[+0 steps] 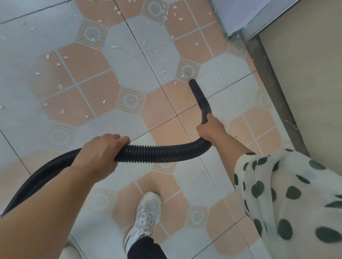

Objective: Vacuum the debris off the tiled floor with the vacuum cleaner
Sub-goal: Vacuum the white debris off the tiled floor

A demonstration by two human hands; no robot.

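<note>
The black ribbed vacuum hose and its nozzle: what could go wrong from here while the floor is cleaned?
1. The black ribbed hose bends sharply beside the right hand, which grips the black tapered nozzle; it may kink and weaken suction.
2. The hose runs past the left hand toward the feet; the white mesh sneaker could catch it.
3. The white debris chips are spread widely; the narrow nozzle may miss some.
</note>
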